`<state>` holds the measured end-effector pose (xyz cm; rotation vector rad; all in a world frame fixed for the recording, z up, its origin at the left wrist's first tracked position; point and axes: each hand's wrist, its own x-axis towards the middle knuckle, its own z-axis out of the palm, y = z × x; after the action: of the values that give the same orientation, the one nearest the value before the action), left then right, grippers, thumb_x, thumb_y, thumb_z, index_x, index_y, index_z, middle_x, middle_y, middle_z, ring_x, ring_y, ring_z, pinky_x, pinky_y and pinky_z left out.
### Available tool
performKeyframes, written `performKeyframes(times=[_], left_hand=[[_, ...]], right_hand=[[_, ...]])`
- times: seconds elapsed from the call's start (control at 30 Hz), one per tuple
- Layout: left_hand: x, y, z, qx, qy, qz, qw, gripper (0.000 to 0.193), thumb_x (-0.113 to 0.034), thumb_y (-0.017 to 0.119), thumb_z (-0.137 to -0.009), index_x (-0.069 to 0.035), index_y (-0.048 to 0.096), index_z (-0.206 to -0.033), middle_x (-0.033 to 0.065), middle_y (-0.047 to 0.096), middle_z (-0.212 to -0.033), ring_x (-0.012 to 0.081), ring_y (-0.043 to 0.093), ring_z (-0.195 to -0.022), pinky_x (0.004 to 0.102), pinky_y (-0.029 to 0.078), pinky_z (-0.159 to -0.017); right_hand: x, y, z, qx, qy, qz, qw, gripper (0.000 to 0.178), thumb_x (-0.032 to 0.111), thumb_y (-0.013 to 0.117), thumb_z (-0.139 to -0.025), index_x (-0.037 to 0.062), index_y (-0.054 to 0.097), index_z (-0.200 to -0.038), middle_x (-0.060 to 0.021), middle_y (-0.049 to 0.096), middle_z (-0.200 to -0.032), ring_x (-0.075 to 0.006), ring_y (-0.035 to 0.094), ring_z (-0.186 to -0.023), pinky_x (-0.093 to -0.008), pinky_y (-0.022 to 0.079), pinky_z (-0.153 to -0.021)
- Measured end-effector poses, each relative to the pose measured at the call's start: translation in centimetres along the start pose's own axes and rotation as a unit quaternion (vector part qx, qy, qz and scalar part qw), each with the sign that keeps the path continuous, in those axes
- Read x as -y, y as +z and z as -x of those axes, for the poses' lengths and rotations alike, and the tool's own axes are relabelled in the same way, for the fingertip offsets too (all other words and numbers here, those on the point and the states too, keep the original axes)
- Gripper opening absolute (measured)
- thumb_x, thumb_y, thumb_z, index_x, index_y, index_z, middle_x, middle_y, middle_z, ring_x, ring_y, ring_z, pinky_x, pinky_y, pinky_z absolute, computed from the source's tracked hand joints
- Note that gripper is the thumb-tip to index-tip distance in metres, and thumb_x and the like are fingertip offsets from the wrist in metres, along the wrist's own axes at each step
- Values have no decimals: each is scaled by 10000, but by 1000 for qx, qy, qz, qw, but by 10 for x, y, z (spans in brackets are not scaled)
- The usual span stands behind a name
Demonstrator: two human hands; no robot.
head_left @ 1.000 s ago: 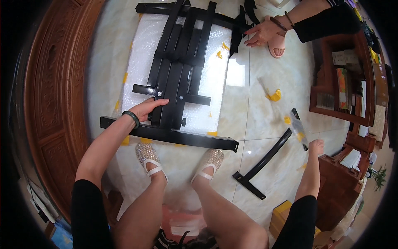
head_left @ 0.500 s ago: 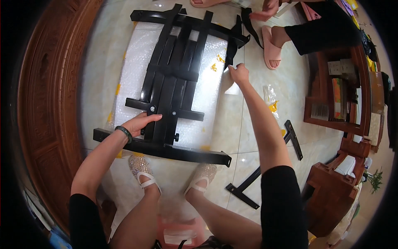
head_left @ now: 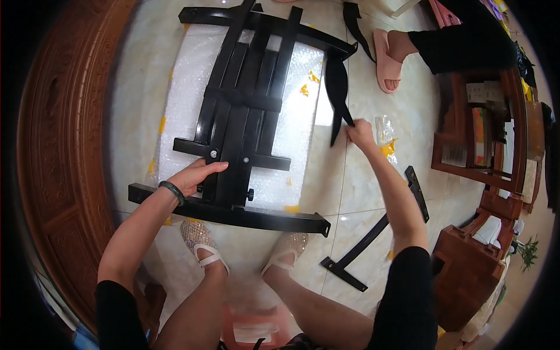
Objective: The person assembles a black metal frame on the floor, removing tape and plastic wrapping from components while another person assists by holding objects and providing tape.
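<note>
A black metal frame (head_left: pixel 236 140) of several parallel bars, with a longer crossbar at each end, lies on a flat panel in bubble wrap (head_left: pixel 189 87). My left hand (head_left: pixel 195 176) grips the frame's left side near the close crossbar, thumb on top and fingers mostly hidden beneath. A black band (head_left: pixel 239 99) crosses the middle of the bars. To the right of the panel, my right hand (head_left: pixel 360 134) is closed on the lower end of a black strap (head_left: pixel 336 84), which hangs twisted from near the frame's far right corner.
A T-ended black metal bar (head_left: pixel 361 245) lies on the tiled floor at right, near a clear plastic bag (head_left: pixel 385 134). Another black strap (head_left: pixel 357 29) lies beside a person's pink slipper (head_left: pixel 385 61). Carved wooden furniture (head_left: pixel 70 146) lines the left; a wooden cabinet (head_left: pixel 443 151) stands right.
My right hand has drawn the strap end toward me and to the right, stretching it out. The other person's hand has left view. My left hand keeps its grip.
</note>
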<state>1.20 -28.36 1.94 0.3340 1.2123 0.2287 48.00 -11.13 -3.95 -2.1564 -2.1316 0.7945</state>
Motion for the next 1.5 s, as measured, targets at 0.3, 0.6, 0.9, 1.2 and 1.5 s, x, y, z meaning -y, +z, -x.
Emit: performKeyframes(times=[0.3,0.6,0.9,1.2,1.5], left_hand=[[-5,5,13,-49,20,16,998,929,-440,736,-777,108,280,-1374,213,416,-1368,265,420,-1275,383,392,-1028],[-7,8,11,-57,16,20,998,990,-427,748,-768,130,208,-1383,233,425,-1351,267,472,-1233,364,453,-980],[-3,6,-1,-87,-39,-19,995,959,-460,733,-759,71,261,-1403,195,333,-1448,272,303,-1352,388,205,-1119],[-6,-5,13,-49,-1,-61,997,635,-362,670,-855,59,459,-1280,109,565,-1207,181,552,-1063,325,449,-924],[-13,-2,-6,25,19,-89,996,486,-378,665,-866,65,630,-1062,62,648,-963,113,583,-882,256,477,-794]], right_hand=[[-20,-31,82,30,13,93,995,726,515,736,-737,-91,534,-1083,-244,655,-904,-380,645,-851,-411,518,-743],[-3,1,40,0,60,-73,996,244,187,658,-758,9,646,-924,-175,679,-882,-323,662,-801,-379,525,-750],[12,-34,-74,-204,-47,-59,976,335,195,625,-737,-21,636,-992,-220,642,-956,-353,634,-867,-417,502,-798],[30,-17,-209,-111,-54,195,973,611,260,602,-770,93,468,-1342,-255,247,-1478,-394,334,-1326,-422,320,-1090],[-52,-67,-249,-137,-146,244,949,618,238,616,-715,10,514,-1280,-211,608,-1126,-358,640,-850,-385,512,-794]])
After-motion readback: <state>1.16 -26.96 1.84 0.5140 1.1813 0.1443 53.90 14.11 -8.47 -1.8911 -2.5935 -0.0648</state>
